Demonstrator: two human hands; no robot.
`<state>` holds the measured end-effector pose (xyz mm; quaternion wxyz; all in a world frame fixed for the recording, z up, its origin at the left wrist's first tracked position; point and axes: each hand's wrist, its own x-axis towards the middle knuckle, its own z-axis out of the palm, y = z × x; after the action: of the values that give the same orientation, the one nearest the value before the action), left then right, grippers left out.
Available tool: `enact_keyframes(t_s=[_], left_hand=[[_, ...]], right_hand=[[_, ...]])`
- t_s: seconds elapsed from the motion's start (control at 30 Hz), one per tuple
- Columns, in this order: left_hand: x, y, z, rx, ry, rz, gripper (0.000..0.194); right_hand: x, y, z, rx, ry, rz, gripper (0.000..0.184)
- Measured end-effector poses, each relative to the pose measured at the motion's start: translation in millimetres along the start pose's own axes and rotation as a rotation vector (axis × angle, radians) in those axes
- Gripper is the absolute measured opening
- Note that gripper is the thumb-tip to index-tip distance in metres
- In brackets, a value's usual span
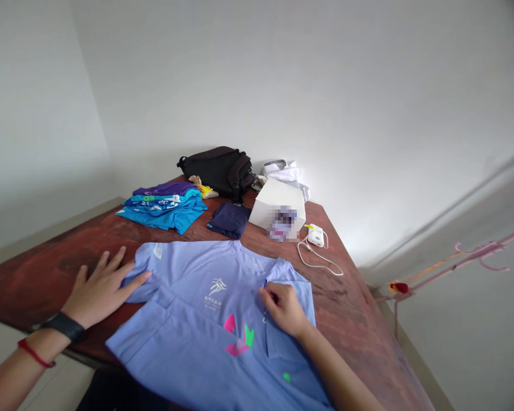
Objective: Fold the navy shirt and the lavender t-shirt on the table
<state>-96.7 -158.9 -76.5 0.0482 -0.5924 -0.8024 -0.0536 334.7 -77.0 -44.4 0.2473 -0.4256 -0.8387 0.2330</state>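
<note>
lavender tee (188, 325) spread on table (346, 291), your hands apart on it

far l., you've a red cord (36, 354) & a dark wristband (64, 325) on your left wrist. your left hand (105, 288) is open, fingers spread, thumb & index on the tee's l. sleeve. beyond it, farther back: a bright blue tee (171, 214) w/ purple cloth (167, 189) just behind, a yellow item (204, 190) beside them, then a black bag (212, 165) nr the wall. next, a folded navy cloth (231, 220) in front of the bag. the lavender tee's in front of you, mid-table, neck pointing away, logo & pink/green print up, bottom running out of view. your right hand (285, 308) is curled on its r. side; can't tell if cloth's pinched. behind that, a white box (276, 197), part pixelated, w/ white cloth (282, 171) in back. r. of the box, a white device (316, 235) & its cable (321, 265). far r., off the table, a pink rack (466, 258) w/ a red-yellow ornament (398, 287).
</note>
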Motion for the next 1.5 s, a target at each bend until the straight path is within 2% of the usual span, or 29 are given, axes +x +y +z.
enact_keyframes(t_s=[0.17, 0.3, 0.4, 0.53, 0.7, 0.9, 1.07, 1.37, 1.5], left_hand=[[1, 16, -13.2, -0.275, 0.007, -0.017, 0.054], [-5, 39, -31.1, -0.708, -0.016, -0.014, 0.058], [-11, 66, -43.4, -0.927, -0.012, 0.048, 0.062], [-11, 98, -50.5, -1.012, -0.014, 0.193, 0.062], [-10, 120, -40.6, -0.948, -0.075, 0.392, 0.054], [-15, 125, -19.4, -0.537, -0.025, 0.595, 0.042], [-15, 123, -15.0, -0.45, 0.001, 0.629, 0.042], [-17, 125, -15.8, -0.456, 0.046, 0.631, 0.041], [-13, 131, -19.4, -0.465, 0.122, 0.694, 0.042]], right_hand=[[-3, 19, 14, 0.118, -0.035, 0.052, 0.05], [-3, 19, 12, 0.145, -0.035, 0.071, 0.051], [-4, 19, 11, 0.134, -0.027, 0.076, 0.05], [-5, 21, 10, 0.135, -0.015, 0.084, 0.051], [-5, 20, 10, 0.136, -0.031, 0.106, 0.052], [-5, 19, 9, 0.148, -0.04, 0.144, 0.051], [-4, 19, 10, 0.129, -0.047, 0.166, 0.051], [-4, 21, 10, 0.161, -0.053, 0.165, 0.051], [-4, 22, 13, 0.196, -0.046, 0.15, 0.049]])
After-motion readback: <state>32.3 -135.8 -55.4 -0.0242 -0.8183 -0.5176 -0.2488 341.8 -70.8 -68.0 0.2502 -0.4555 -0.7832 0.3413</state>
